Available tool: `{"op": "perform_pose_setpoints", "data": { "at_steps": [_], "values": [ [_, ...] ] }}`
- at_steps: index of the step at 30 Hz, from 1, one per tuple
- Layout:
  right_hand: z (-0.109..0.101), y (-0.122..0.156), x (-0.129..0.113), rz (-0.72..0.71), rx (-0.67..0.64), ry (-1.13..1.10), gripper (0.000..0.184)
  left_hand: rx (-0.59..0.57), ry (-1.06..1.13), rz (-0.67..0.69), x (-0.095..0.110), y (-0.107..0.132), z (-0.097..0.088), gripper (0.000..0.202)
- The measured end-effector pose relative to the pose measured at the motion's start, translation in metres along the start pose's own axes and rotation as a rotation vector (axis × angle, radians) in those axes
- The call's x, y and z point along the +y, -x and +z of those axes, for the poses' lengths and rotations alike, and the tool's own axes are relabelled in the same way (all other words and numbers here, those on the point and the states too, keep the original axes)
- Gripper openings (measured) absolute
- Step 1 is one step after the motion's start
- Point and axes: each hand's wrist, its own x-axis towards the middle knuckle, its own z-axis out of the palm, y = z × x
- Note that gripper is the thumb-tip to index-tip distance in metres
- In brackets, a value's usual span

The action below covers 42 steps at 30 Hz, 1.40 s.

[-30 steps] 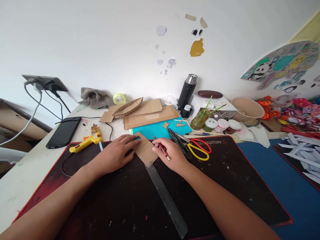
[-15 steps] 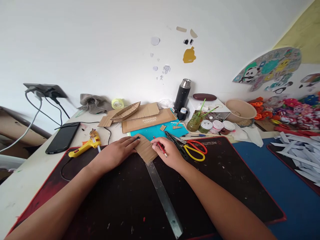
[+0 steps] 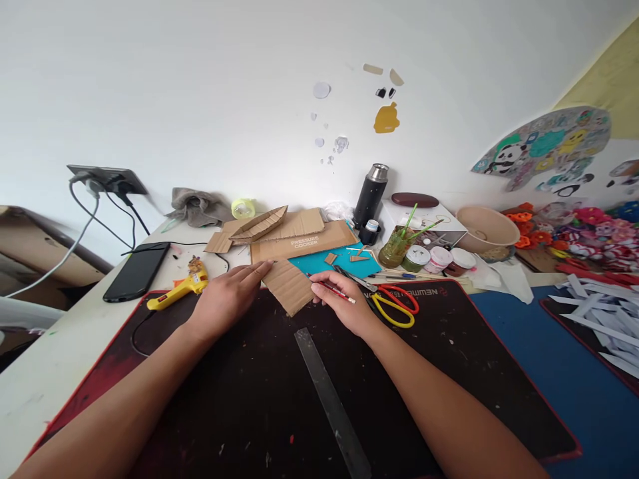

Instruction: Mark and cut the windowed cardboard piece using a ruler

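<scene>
A brown corrugated cardboard piece (image 3: pixel 290 286) lies at the far edge of a black desk mat (image 3: pixel 259 399). My left hand (image 3: pixel 227 299) rests flat on the mat with its fingers stretched out, the fingertips on the cardboard's left corner. My right hand (image 3: pixel 344 303) touches the cardboard's right edge and grips a red pencil (image 3: pixel 335 288) between its fingers. A clear ruler (image 3: pixel 332 402) lies on the mat just in front of the cardboard, apart from it.
A yellow glue gun (image 3: pixel 177 291) and a black phone (image 3: pixel 136 271) lie to the left. Scissors (image 3: pixel 394 301) and a cutter sit right of my right hand. Behind are cardboard sheets (image 3: pixel 302 241), a teal mat, a black flask (image 3: pixel 371 194), paint jars (image 3: pixel 429 258), a bowl (image 3: pixel 486 228) and paper strips (image 3: pixel 599 306).
The cardboard piece has moved away from me, off the ruler's far end, and both hands followed it. The pencil in my right hand now lies more level.
</scene>
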Motion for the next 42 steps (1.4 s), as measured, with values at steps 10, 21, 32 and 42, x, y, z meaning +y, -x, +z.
{"op": "perform_pose_setpoints", "data": {
  "at_steps": [10, 21, 32, 42],
  "values": [
    [0.003, -0.002, 0.001, 0.062, -0.01, -0.177, 0.037, 0.207, 0.135, -0.198, 0.014, -0.011, 0.005, 0.039],
    [-0.003, -0.006, -0.001, 0.115, 0.082, -0.443, 0.043, 0.183, 0.588, -0.329, 0.062, -0.024, -0.001, 0.036],
    [-0.02, -0.01, -0.003, 0.15, 0.143, -0.692, 0.047, 0.087, 1.476, -0.795, 0.065, -0.031, -0.003, 0.044],
    [-0.018, -0.007, -0.007, 0.183, 0.1, -0.759, 0.045, -0.028, 1.833, -0.933, 0.066, -0.033, -0.014, 0.042]
  ]
}}
